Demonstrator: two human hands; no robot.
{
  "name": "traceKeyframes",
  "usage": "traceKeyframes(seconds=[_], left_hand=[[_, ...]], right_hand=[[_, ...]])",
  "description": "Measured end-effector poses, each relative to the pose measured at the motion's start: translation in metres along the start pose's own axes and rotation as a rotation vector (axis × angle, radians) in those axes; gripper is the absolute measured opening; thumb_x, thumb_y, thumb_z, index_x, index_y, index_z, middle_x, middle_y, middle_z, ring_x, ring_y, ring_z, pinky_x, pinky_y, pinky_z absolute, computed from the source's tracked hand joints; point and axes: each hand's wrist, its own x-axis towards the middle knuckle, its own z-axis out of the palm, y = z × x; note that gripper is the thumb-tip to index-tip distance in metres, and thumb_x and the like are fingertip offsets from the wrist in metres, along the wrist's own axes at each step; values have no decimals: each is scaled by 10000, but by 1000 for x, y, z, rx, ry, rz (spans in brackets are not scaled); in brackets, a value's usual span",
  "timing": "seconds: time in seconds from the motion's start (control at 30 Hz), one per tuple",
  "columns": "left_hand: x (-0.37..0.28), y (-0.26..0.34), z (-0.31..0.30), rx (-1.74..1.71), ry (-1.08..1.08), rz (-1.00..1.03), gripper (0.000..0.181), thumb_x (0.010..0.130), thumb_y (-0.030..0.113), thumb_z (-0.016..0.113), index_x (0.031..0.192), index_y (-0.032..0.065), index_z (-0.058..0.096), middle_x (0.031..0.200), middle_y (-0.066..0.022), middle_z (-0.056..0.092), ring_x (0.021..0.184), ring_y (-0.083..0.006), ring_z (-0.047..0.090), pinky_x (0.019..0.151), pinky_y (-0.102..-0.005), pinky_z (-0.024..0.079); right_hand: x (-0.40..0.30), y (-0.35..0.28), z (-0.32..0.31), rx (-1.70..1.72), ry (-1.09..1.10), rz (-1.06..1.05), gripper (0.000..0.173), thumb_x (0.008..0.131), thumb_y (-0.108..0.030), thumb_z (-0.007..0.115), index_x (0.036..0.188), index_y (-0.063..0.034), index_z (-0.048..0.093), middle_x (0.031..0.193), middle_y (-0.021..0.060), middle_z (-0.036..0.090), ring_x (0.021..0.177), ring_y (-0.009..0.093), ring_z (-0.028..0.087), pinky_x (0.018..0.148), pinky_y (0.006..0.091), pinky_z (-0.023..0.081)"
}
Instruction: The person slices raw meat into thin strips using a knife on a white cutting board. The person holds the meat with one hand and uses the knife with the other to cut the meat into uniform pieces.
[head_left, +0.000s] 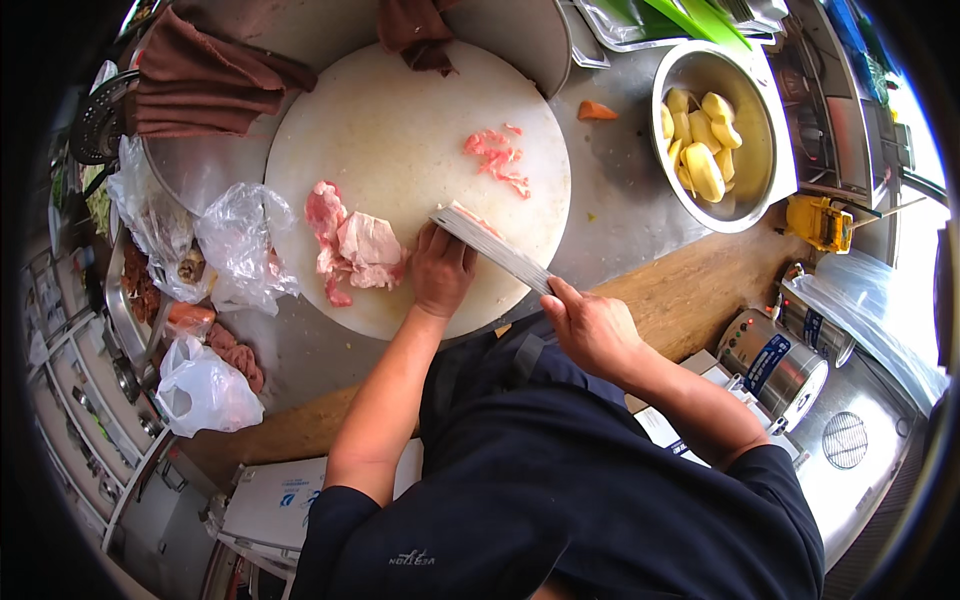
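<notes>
My right hand grips the handle end of a broad knife, whose blade reaches up and left over a round white chopping board. Against the blade's far end lies my left hand, its fingers bent and partly hidden; a piece of pale meat shows along the blade's far side. Larger chunks of raw meat rest on the board just left of my left hand. Thin meat strips form a loose pile at the board's right side.
Peeled potatoes fill part of a steel bowl at the right. A carrot piece lies between bowl and board. Plastic bags crowd the board's left side. Brown cloths hang at the upper left and top, by a curved metal wall.
</notes>
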Motion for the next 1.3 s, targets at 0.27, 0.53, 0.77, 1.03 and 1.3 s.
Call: traceKeyframes(seconds=[0.27,0.53,0.77,1.03,1.3], left_hand=[[9,3,-1,4,52,-4,241,891,58,722,1129,18,731,1155,-141,702,1135,-359,670,970,-456,573],[-3,-7,-7,-28,17,25,282,910,78,713,1188,32,709,1197,-160,687,1123,-399,659,952,-490,563],[-5,-6,-4,-11,-13,-9,299,909,124,726,1198,50,707,1194,-164,689,1085,-430,654,920,-512,562],[8,-3,-6,-28,16,4,282,875,53,723,1152,5,704,1159,-156,683,1104,-382,659,931,-480,565],[-3,-5,-7,-68,69,35,297,897,20,697,1194,8,698,1209,-164,681,1138,-384,663,952,-474,578]], right_hand=[[83,-29,21,68,131,-134,350,1104,-371,493,1092,-49,629,715,260,671,722,494,670,679,574,535],[32,-15,10,63,107,-107,358,1105,-384,488,1104,-42,594,708,238,677,698,480,670,650,574,522],[6,-10,5,-14,-21,3,377,1104,-350,502,1290,-39,604,809,270,700,775,482,688,695,568,539],[80,-33,28,-24,104,-142,438,1101,-423,496,979,-17,610,702,237,686,697,467,688,651,563,538],[48,-29,7,74,134,-121,369,1107,-387,483,1055,-34,579,690,241,663,695,482,662,643,580,511]])
